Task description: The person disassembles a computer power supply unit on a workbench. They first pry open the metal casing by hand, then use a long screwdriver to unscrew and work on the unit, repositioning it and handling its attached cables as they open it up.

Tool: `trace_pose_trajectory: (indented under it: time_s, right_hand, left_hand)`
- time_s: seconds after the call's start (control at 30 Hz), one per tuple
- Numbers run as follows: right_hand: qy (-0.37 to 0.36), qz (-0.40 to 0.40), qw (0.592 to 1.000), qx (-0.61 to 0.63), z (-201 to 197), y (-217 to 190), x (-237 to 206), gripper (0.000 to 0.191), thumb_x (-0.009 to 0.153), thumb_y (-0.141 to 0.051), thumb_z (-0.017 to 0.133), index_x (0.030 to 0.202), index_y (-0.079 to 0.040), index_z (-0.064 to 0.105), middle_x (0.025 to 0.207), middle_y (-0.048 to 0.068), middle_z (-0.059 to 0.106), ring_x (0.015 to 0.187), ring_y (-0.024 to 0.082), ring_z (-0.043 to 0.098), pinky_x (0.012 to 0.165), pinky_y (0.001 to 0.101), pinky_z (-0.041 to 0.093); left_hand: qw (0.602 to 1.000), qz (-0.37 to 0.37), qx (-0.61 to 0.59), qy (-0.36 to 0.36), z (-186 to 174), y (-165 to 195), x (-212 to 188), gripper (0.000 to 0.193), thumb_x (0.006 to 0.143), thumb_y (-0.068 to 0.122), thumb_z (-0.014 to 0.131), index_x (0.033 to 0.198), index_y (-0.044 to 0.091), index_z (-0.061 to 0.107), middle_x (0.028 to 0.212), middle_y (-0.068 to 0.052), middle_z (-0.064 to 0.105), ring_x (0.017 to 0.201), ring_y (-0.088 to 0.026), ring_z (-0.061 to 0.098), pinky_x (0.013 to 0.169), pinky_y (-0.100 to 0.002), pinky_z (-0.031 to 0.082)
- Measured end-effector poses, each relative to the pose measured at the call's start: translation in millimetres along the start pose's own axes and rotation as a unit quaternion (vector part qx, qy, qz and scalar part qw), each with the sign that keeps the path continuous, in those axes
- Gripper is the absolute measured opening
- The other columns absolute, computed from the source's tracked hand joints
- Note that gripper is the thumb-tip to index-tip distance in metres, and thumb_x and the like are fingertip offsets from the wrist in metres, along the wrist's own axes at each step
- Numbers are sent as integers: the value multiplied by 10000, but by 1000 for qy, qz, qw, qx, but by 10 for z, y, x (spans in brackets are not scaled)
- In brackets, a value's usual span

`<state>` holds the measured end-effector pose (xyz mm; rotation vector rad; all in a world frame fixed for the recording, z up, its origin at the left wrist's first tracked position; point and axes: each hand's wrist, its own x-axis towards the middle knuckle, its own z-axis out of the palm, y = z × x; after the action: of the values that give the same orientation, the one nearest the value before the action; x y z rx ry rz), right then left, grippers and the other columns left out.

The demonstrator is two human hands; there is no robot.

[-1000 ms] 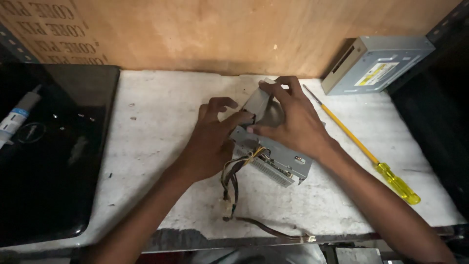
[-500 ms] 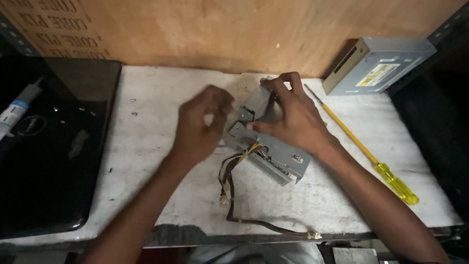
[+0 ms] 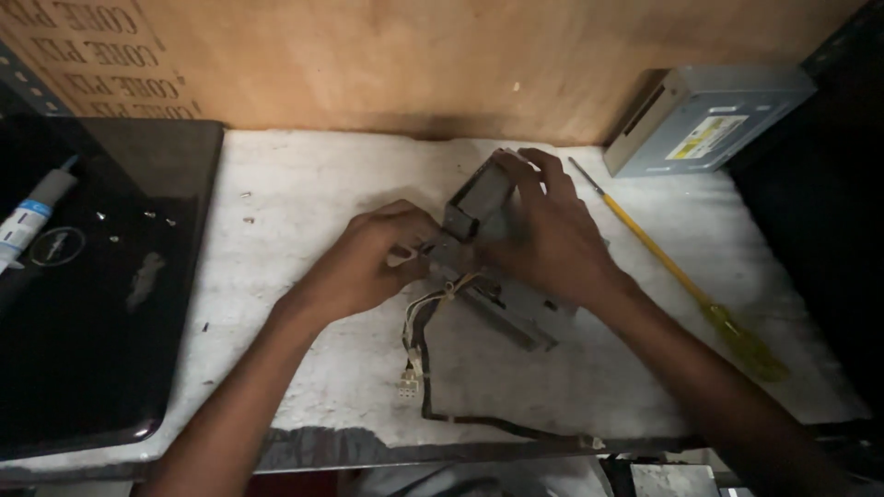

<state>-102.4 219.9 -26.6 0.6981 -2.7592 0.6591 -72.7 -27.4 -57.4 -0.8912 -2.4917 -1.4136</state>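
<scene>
both hands on a grey metal box-shaped computer power unit (image 3: 502, 281) lying near the middle of a worn white-painted tabletop (image 3: 304, 193), long axis running diagonally from far-left to near-right. right hand (image 3: 552, 244) lies over the top of the unit, fingers curled around its raised far end, palm pressing down, so a closed grasp on the casing. left hand (image 3: 364, 267) is at the unit's left end, fingers bunched together at the spot where the wires leave the case; looks like a pinch on something small there, but what exactly is between the fingertips can't be made out (too dark and blurred). a bundle of black, white and yellow wires (image 3: 419, 331) comes out of that end, loops toward the near edge of the table and ends in a small white plastic connector (image 3: 407, 382); one black lead runs on along the near edge to the right. a long screwdriver with a yellow translucent handle (image 3: 737, 336) lies just right of the right forearm, shaft pointing to the far left, untouched. a grey metal optical drive (image 3: 704, 120) sits tilted at the far right corner against the plywood back wall (image 3: 414, 55). a closed black laptop (image 3: 83, 276) fills the left side, a white syringe-like tube (image 3: 28, 221) resting on it, a few tiny screws (image 3: 157, 218) on its lid.
</scene>
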Motion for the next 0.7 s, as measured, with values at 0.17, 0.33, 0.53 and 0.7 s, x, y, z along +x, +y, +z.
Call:
trace_pose_trajectory:
  time_s: [0.17, 0.33, 0.53, 0.7]
  right_hand:
    - [-63, -54, 997, -1, -320, 95, -334, 1162, 642, -444, 945, 1549, -121, 297, 1605, 290, 185, 1493, 520, 211, 1149, 556, 295]
    - [-150, -7, 988, -36, -391, 163, -693, 1366, 473, -436, 995, 1609, -222, 267, 1638, 263, 137, 1477, 498, 154, 1112, 547, 303]
    - [-103, -38, 994, -15, -345, 177, -732, 1224, 409, -336, 987, 1498, -233, 437, 1586, 174, 278, 1378, 431, 272, 1111, 538, 319]
    - [-77, -77, 994, -22, -268, 162, -753, 1169, 404, -366, 992, 1453, -211, 499, 1563, 184, 288, 1358, 438, 287, 1107, 543, 307]
  left_hand:
    - [1000, 0, -2, 0, 21, -28, -20, 316, 813, -29, 730, 1115, 43, 676, 1114, -110, 695, 1010, -266, 715, 825, -359, 610]
    - [1000, -11, -12, 4, 103, -79, -44, 284, 841, -11, 738, 1109, 31, 653, 1043, -135, 742, 961, -280, 742, 835, -369, 604]
    - [1000, -2, -12, 22, 121, -124, -63, 320, 838, -66, 679, 1142, 27, 641, 1048, -153, 731, 968, -271, 764, 832, -354, 616]
    - [998, -42, -41, 2, 107, -155, -57, 251, 897, -17, 669, 1142, 20, 630, 1061, -146, 749, 976, -233, 781, 830, -347, 624]
